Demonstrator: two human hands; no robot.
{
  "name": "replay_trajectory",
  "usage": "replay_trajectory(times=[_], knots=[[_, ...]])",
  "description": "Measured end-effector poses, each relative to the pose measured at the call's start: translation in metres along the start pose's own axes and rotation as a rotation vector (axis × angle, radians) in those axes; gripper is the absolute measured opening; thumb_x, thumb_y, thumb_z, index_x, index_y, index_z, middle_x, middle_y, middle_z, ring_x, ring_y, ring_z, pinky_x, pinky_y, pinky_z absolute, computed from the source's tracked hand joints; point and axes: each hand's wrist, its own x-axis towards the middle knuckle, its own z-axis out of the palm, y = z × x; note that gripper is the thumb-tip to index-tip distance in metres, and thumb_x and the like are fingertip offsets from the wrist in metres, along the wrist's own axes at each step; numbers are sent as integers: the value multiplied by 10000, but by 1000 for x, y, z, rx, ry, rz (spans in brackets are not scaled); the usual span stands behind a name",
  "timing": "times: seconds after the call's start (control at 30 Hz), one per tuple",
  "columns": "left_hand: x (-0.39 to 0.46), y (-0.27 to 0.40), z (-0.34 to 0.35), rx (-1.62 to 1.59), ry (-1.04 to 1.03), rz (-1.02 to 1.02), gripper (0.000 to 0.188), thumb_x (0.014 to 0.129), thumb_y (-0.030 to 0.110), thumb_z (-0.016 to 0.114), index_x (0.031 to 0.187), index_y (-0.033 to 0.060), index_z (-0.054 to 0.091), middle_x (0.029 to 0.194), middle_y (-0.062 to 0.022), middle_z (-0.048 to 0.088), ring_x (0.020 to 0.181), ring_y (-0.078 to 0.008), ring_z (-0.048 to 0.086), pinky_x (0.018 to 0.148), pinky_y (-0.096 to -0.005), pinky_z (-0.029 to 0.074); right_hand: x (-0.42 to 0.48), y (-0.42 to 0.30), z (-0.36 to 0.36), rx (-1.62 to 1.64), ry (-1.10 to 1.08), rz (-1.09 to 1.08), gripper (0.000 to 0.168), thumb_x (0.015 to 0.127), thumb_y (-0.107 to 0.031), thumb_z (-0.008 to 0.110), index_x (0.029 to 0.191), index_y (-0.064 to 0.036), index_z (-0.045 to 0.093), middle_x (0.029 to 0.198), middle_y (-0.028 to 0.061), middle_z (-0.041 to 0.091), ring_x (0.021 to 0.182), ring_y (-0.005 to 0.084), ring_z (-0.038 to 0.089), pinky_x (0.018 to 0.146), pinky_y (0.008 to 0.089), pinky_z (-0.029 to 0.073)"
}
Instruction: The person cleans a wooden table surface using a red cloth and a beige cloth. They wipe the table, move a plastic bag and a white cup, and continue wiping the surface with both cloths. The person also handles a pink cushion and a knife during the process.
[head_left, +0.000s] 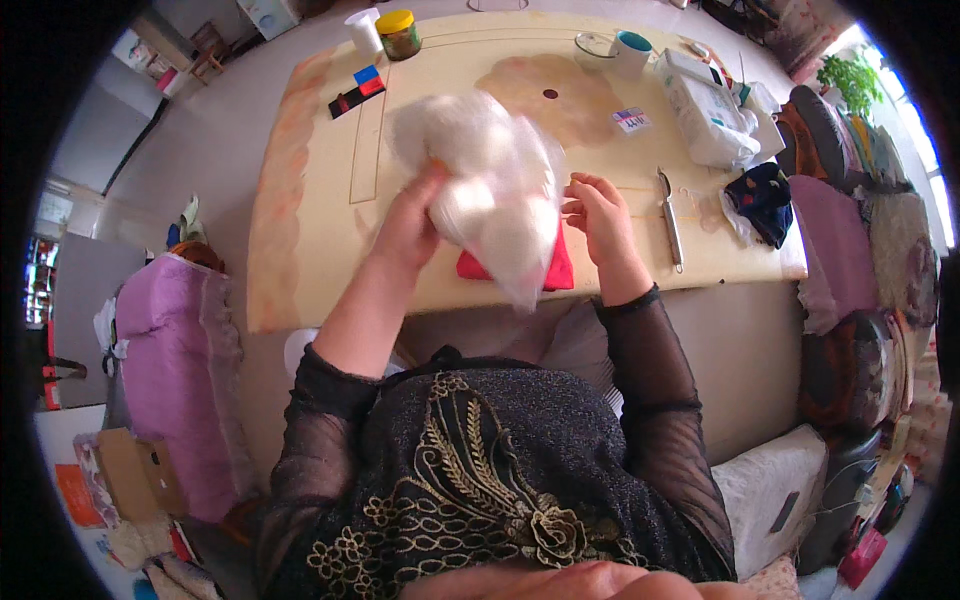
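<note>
A translucent plastic bag (495, 187) with pale, rounded contents is blurred and held up over the near side of the table. My left hand (415, 217) grips its left side; some of the fingers are hidden behind the plastic. Just off the bag's right side is my right hand (598, 214), its fingers bent; whether they pinch the bag's edge I cannot tell. Beneath the bag, a red item (559, 270), perhaps folded cloth, lies at the near table edge and is partly covered from view.
On the table (300, 247) lie a metal peeler (671, 221), a dark patterned cloth (761, 202), a white package (701, 112), a small labelled packet (631, 120) and a red, blue and black item (358, 90). Along the far edge stand a yellow-lidded jar (399, 36), a white cup (365, 34), a glass bowl (594, 49) and a mug (631, 52).
</note>
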Motion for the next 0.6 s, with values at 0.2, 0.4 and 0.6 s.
replay_trajectory(times=[0.2,0.4,0.6], knots=[[100,48,14,53,168,145,521,967,328,640,1377,48,484,1301,-69,590,1155,-202,597,983,-388,506,44,59,-3,-275,122,-328,258,886,-148,620,1094,5,614,854,99,674,707,204,655,673,326,530],[213,51,15,200,295,94,419,889,314,748,1192,53,624,1119,-62,667,1001,-203,650,842,-378,556,17,44,15,-769,25,-486,218,851,-155,635,1043,-53,649,856,137,686,798,325,672,720,436,540],[303,27,-15,463,326,0,609,849,363,780,1283,3,550,1229,-118,624,1092,-253,621,892,-435,538,16,27,18,-789,-15,-412,208,852,-173,632,1005,-34,652,862,150,676,815,336,665,723,437,532]])
